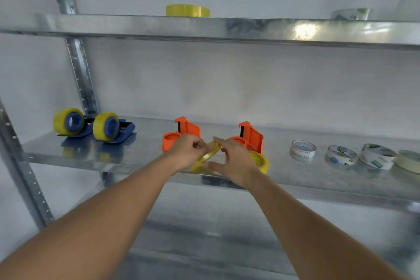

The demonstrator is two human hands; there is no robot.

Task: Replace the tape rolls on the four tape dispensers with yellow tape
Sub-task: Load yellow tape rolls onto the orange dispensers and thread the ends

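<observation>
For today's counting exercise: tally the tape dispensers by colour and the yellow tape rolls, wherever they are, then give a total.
Blue dispensers: 2
Orange dispensers: 2
Yellow tape rolls: 5
Total: 9

The galvanised metal shelf (145,154) carries two blue dispensers (95,128) loaded with yellow tape at its left, two empty orange dispensers (251,136) mid-shelf, a yellow roll (261,161) beside them and four pale used rolls (341,154) at right. The upper shelf (227,27) bears another yellow roll (187,10).

Dispensers (95,126) left — loose rolls (303,149) right
</observation>
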